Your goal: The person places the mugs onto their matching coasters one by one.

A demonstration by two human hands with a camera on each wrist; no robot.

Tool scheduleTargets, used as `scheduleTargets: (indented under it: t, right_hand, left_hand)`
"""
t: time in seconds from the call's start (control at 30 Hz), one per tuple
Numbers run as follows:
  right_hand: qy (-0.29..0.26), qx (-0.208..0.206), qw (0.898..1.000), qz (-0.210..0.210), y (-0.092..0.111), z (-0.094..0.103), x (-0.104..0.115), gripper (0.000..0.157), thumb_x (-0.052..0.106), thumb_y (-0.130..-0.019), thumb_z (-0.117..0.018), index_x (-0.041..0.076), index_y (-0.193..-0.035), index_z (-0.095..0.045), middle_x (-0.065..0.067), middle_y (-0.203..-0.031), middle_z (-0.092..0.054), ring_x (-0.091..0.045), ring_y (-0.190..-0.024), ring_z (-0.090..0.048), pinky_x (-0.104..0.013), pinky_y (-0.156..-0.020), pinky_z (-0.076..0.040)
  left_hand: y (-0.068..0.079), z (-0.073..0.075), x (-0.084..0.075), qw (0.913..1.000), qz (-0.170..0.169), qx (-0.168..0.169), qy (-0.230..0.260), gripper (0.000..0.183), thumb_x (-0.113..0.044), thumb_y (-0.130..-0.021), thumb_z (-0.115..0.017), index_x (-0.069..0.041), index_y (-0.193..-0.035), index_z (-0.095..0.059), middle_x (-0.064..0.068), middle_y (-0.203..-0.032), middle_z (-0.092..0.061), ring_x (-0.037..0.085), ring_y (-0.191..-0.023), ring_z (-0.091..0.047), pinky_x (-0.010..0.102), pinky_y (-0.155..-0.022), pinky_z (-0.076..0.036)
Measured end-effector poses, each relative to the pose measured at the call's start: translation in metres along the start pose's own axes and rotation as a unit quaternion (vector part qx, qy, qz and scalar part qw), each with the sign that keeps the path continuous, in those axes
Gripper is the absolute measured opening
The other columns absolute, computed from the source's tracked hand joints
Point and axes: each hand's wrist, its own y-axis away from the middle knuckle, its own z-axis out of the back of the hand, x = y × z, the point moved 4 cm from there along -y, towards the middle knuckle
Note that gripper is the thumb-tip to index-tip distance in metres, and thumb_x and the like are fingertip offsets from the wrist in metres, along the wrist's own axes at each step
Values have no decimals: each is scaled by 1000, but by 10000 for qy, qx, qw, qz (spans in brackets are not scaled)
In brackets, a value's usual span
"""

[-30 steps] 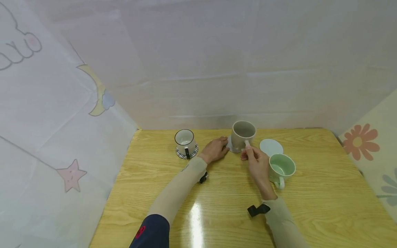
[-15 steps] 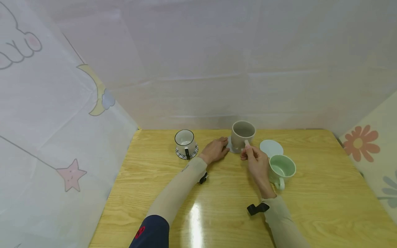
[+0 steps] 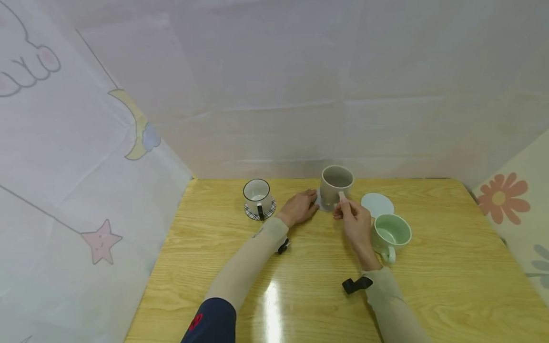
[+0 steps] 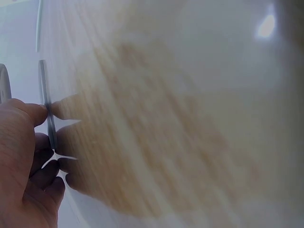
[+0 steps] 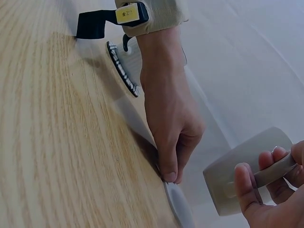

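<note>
My right hand (image 3: 357,227) grips the handle of a grey-beige mug (image 3: 328,190). A gap shows between the mug's base and a grey round coaster (image 5: 179,205) in the right wrist view, so the mug hangs just above it. My left hand (image 3: 297,208) holds the coaster's left edge between thumb and fingers, as the left wrist view shows from close by. Right of my right hand stands a green mug (image 3: 392,231) on the bare wood, and a pale round coaster (image 3: 377,205) lies behind it.
At the left, a white mug with a black rim (image 3: 257,192) stands on a checked coaster (image 3: 272,209). The wooden table (image 3: 317,286) ends at a hanging pale cloth (image 3: 274,95) behind the mugs.
The head view has shifted very slightly. Both hands keep their holds, and the mugs and coasters show no clear movement.
</note>
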Motion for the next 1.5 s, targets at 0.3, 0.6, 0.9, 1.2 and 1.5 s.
scheduleTargets:
  t: [0.3,0.6,0.9,1.2,1.5]
  right_hand:
    - [89,84,9998,-135,-3,-5,7,40,12,-113,-54,-22,-99,-68,-42,-94,-67,-23,-72,-72,-26,-67,-65]
    - [-73,-38,9998,-199,-8,-5,-8,43,22,-112,-58,-16,-96,-71,-31,-89,-69,-13,-71,-70,-21,-66,-63]
    - [-75,39,9998,-185,-11,-5,-11,43,21,-112,-57,-17,-100,-71,-39,-97,-70,-27,-75,-74,-27,-68,-66]
    - [24,30,9997,-222,-16,-7,-19,46,25,-112,-57,-16,-98,-70,-29,-89,-70,-14,-72,-72,-24,-68,-65]
    - [-82,110,9988,-464,-15,-7,-27,41,18,-113,-55,-19,-102,-69,-32,-97,-70,-15,-77,-73,-26,-72,-66]
  left_hand:
    - [0,-2,1,10000,-19,-24,-85,54,-36,-113,-53,-9,-159,-50,7,-168,-45,24,-156,-44,37,-128,-37]
    - [0,-1,0,9999,11,-27,-98,54,-37,-113,-54,-8,-159,-50,6,-169,-45,24,-156,-44,37,-129,-37]
    - [-1,0,-1,10000,-14,-72,-54,53,-35,-113,-54,-6,-157,-53,10,-167,-47,26,-155,-45,38,-129,-37]
    - [-3,1,0,9999,-24,-125,-106,54,-35,-113,-55,-6,-158,-51,10,-167,-47,26,-155,-46,38,-128,-38]
    - [-1,-2,-1,9999,38,-14,-121,55,-36,-113,-55,-7,-160,-49,7,-168,-45,26,-155,-44,38,-128,-38]
